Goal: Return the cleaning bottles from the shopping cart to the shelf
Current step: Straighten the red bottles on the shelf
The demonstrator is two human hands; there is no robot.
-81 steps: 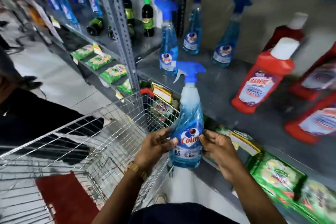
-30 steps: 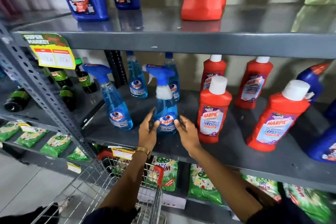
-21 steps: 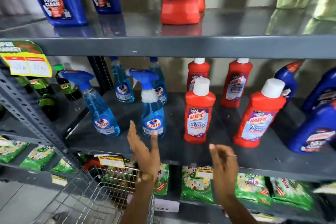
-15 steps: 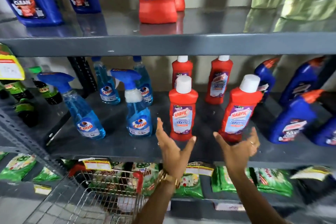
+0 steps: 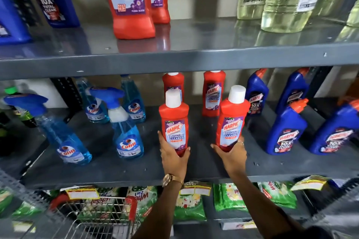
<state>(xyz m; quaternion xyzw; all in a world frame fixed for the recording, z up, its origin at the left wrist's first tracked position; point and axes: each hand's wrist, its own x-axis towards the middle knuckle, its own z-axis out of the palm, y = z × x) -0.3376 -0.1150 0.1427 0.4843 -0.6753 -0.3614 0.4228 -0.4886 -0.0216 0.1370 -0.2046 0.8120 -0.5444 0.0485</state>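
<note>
Two red plastic Harpic bathroom-cleaner bottles with white caps stand at the front of the grey metal middle shelf, one in each hand. The left hand wraps the base of the left red bottle; the right hand clasps the base of the right red bottle, which leans slightly. Best done by keeping the fingers low, sliding each bottle back in line with the two red bottles behind, labels forward, and squaring the leaning one before letting go. Both look full, glossy and rigid, with purple labels. The wire shopping cart sits below the shelf
</note>
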